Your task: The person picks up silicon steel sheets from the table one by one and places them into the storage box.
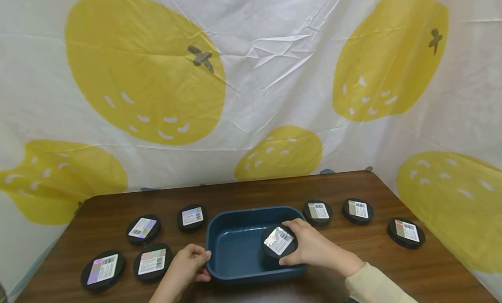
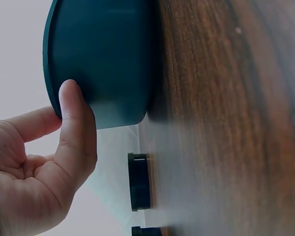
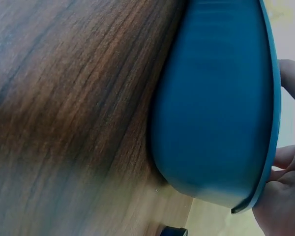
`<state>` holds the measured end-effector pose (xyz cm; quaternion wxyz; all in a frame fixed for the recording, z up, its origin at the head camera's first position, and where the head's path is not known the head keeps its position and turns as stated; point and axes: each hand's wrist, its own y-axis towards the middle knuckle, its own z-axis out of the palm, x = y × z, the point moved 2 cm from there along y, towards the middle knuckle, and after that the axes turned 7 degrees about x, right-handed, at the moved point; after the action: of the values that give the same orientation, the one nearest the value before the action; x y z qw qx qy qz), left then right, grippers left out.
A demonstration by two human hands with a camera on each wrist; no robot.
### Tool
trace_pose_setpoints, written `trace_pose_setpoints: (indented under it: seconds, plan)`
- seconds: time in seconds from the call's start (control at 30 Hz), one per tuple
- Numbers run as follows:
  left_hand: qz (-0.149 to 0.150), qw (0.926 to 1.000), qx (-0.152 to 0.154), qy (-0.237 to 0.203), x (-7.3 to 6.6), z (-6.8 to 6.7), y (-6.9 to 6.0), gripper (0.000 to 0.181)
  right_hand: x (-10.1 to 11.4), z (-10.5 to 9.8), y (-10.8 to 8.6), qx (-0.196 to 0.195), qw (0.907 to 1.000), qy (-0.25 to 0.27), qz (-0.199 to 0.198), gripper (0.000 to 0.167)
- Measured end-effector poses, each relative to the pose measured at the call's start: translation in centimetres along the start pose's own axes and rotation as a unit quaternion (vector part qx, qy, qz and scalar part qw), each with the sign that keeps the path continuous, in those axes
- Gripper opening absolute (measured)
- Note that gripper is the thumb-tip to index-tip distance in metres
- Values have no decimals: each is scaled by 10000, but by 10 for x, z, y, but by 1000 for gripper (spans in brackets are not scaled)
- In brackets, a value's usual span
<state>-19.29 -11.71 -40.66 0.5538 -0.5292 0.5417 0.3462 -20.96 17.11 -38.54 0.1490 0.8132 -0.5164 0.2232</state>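
Note:
A blue rectangular plastic basin [image 1: 235, 250] sits on the wooden table. At its left end my left hand [image 1: 186, 267] pinches the rim; in the left wrist view a finger of that hand [image 2: 44, 172] lies against the basin's outer wall [image 2: 105, 59]. My right hand [image 1: 310, 246] grips a flat round black container [image 1: 279, 241] with a silver barcode label, fingers and thumb at its edge. That container is at the right end of the basin, within its outline in the head view. From the right wrist, the basin's wall [image 3: 216, 98] hides the container and most of the right hand [image 3: 285, 196].
More labelled black round containers lie on the table [image 1: 251, 192]: several on the left, including one [image 1: 153, 262] near my left hand, and three on the right, the closest [image 1: 317, 212] beside the basin's back right corner. A lemon-print curtain [image 1: 274, 76] hangs behind.

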Motion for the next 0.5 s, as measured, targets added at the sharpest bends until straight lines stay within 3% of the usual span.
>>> trace_pose_setpoints:
  seconds: [0.5]
  plan:
    - [-333, 9981, 365, -378, 1, -6, -1, 14, 8, 8, 7, -111, 9980, -590, 174, 83]
